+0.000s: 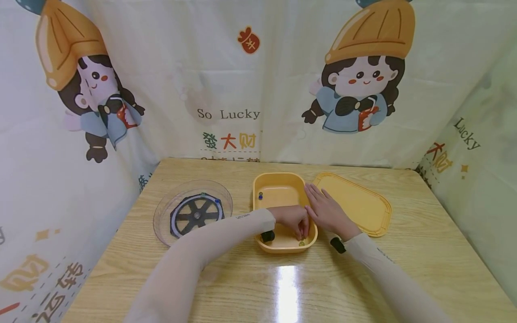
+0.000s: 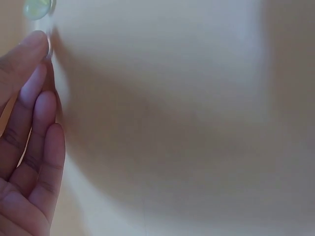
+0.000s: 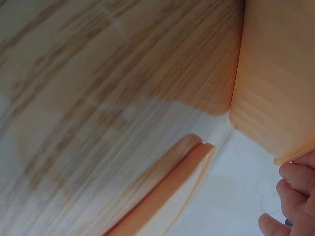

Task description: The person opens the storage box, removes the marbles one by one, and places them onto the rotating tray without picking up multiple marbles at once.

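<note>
My left hand [image 1: 294,219] reaches down inside a yellow plastic box [image 1: 278,176]. In the left wrist view its thumb and forefinger pinch a small clear glass marble [image 2: 48,48], mostly hidden by the fingertips. Just beyond them lies a yellow-green marble [image 2: 36,9], which the head view shows near the box's front end. Two more marbles [image 1: 260,196], one of them blue, sit by the left wall inside. My right hand [image 1: 328,213] rests its extended fingers along the box's right rim; in the right wrist view its fingertips touch the rim [image 3: 290,158].
A clear round dish [image 1: 161,231] stands on the left, holding a black spoked wheel [image 1: 197,215] with a green and a blue marble on its pale ring. The yellow lid [image 1: 363,204] lies right of the box on the wooden table [image 1: 242,278]. Printed curtains [image 1: 282,89] hang around.
</note>
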`<state>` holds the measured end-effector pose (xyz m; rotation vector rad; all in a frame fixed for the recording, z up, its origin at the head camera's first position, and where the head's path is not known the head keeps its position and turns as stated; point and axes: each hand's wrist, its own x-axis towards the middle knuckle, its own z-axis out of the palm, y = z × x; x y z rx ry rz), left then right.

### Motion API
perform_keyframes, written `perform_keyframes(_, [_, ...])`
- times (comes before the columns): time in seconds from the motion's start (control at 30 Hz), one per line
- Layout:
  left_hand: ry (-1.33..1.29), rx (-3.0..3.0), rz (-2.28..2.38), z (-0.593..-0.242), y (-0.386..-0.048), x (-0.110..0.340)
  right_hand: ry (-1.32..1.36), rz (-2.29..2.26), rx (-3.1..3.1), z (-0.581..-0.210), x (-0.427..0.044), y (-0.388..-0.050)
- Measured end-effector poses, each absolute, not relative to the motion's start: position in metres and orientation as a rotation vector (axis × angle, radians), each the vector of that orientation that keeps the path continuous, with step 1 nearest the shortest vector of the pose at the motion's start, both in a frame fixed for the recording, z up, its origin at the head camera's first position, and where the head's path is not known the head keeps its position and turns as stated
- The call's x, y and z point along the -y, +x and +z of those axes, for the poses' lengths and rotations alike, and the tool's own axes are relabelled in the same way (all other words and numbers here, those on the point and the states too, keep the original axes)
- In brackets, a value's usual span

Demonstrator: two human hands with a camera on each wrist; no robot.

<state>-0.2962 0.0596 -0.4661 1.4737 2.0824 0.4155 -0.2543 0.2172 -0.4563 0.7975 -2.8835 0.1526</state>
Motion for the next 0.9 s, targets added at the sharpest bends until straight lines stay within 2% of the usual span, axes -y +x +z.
perform_keyframes(0.63, [1.460, -2.148, 0.421, -0.445, -0.303, -0.042, 0.796, 0.156, 2.863, -0.457, -0.217, -0.255])
perform_keyframes(0.9, [1.471, -2.195, 0.424, -0.415, -0.299, -0.025, 0.797, 0.138, 2.860, -0.457, -0.216, -0.255])
